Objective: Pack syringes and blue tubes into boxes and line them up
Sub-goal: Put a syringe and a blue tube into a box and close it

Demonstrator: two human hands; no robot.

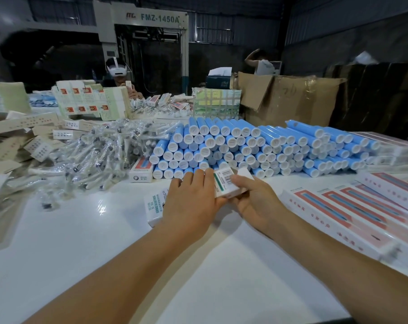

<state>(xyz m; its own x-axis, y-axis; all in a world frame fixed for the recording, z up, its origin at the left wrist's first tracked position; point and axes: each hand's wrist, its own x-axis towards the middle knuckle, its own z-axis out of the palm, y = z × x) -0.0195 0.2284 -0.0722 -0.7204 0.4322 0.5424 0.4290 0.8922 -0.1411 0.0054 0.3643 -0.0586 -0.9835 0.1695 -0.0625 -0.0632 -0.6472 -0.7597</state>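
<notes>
Both my hands hold one white box (226, 183) with a barcode label, just above the white table (86, 242) at its centre. My left hand (191, 199) lies over the box's left part; my right hand (254, 202) grips its right end from below. The box's end flap (244, 171) stands open toward the tube pile. Behind it, a large stack of blue tubes (245, 148) with white caps lies on its side. A heap of syringes in clear wrappers (100, 155) spreads to the left. Packed boxes (352, 211) lie in a row at the right.
Another white box (155, 206) lies under my left wrist, and one (141, 170) rests by the tube pile. Flat box blanks (23, 136) are strewn at far left. Stacked cartons (91, 99), a cardboard box (287, 97) and two persons sit beyond the table.
</notes>
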